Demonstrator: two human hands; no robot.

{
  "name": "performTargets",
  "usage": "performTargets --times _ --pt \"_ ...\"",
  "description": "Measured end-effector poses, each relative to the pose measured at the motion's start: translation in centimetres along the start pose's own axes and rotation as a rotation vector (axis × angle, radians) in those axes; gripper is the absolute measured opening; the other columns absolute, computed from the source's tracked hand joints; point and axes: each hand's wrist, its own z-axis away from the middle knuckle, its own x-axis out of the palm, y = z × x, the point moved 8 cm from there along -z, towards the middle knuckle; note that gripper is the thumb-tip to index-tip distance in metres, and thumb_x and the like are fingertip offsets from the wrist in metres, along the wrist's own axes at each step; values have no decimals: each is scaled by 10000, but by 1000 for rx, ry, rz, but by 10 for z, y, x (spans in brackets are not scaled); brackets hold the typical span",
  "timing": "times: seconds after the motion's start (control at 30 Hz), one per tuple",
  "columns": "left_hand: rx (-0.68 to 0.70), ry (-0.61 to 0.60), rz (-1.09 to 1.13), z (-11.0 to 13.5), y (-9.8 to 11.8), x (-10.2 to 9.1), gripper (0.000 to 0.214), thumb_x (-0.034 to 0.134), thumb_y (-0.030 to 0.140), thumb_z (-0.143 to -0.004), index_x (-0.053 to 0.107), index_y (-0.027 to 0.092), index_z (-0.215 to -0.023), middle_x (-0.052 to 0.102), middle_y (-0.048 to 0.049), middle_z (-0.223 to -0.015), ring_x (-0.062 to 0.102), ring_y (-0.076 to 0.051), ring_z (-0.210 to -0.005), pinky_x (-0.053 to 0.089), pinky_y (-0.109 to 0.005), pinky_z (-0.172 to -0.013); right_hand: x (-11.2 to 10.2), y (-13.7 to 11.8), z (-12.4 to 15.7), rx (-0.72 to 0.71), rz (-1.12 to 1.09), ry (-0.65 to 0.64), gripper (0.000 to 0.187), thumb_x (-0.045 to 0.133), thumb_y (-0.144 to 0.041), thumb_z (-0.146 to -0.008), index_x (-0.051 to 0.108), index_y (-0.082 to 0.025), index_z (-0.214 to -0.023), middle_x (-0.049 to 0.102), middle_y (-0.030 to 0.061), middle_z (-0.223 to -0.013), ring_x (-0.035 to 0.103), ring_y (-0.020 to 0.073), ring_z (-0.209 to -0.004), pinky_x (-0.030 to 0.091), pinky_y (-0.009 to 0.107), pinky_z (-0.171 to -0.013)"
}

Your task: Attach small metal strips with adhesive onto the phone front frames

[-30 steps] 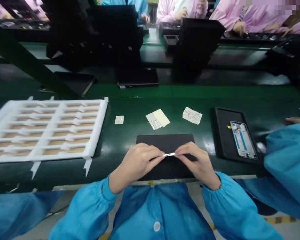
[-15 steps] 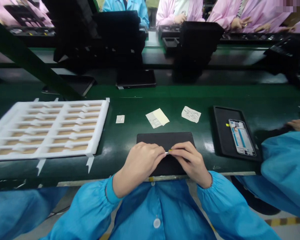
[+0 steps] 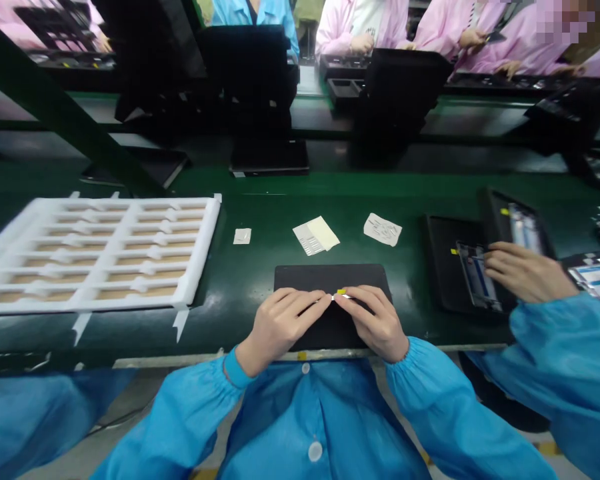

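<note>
Over a black tray (image 3: 330, 272) on the bench, my left hand (image 3: 280, 323) and my right hand (image 3: 373, 320) meet with fingertips pinched close together. Between them shows a small, bright silvery piece (image 3: 334, 297), which both hands grip. A yellow tab (image 3: 341, 291) sticks up beside my right fingers. My fingers cover most of the piece, so its full shape and kind are hidden. Beyond the tray lie a sheet with silvery strips (image 3: 310, 239), a paper with dark strips (image 3: 383, 229) and a small white square (image 3: 243, 236).
On the left stands a white foam tray (image 3: 207, 253) with slots. To the right, a co-worker's hand (image 3: 527, 270) holds a black tray (image 3: 490, 207) with a phone frame above another black tray (image 3: 437, 267). A green post (image 3: 80, 127) slants across the left. Black bins (image 3: 405, 80) stand at the back.
My hands have shifted slightly, fingers flatter over the piece, with more of the yellow tab showing. At right, the co-worker's hand has brought a second black tray over the first.
</note>
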Motion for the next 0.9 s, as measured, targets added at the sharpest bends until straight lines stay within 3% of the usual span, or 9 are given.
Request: performTargets --times 0.3,0.43,0.53,0.6,0.7,0.8,0.9 --pt "60 -13 -68 -4 -8 9 250 452 105 -974 669 176 -1076 755 -36 -1038 708 -137 -825 483 -276 -669 13 1 -1 43 17 63 442 499 -54 -902 639 -310 -1235 697 82 -1076 655 230 -987 591 421 -825" --pt "-131 -143 141 -12 -36 19 242 465 155 -986 676 217 -1086 746 1 -1079 709 -137 -930 499 -264 -714 6 19 -15 245 -189 16 322 526 -110 -918 656 -276 -1162 673 81 -1130 631 226 -1060 541 424 -915" --pt "-354 -311 340 -17 -67 39 194 540 233 -958 707 272 -1049 697 19 -1216 679 -165 -1068 524 -283 -870 6 48 -44 390 -273 4 233 578 -214 -921 639 -252 -1142 676 66 -1099 641 210 -1008 525 384 -905" --pt "-436 -390 432 -21 -80 51 168 592 256 -924 730 292 -1013 641 10 -1319 628 -206 -1181 497 -331 -980 23 65 -72 380 -247 -73 162 575 -263 -928 657 -226 -1063 681 60 -1023 644 197 -930 521 349 -849" --pt "-470 -449 546 -25 -91 65 145 634 242 -888 745 267 -979 589 -28 -1390 580 -248 -1249 451 -370 -1045 77 85 -111 271 -126 -321 149 538 -238 -941 675 -183 -926 667 61 -919 624 174 -834 497 307 -778" --pt "-483 -478 616 -26 -98 73 128 645 211 -872 750 231 -942 627 -46 -1341 644 -242 -1144 499 -322 -945 126 97 -132 174 -73 -503 150 555 -163 -916 687 -173 -844 661 47 -862 612 159 -808 469 276 -756" --pt "-479 -507 660 -23 -102 76 109 662 228 -863 754 228 -921 689 -26 -1238 677 -216 -1059 513 -250 -819 151 97 -136 90 -41 -603 183 543 -148 -921 694 -182 -822 653 43 -866 598 161 -835 446 272 -768"
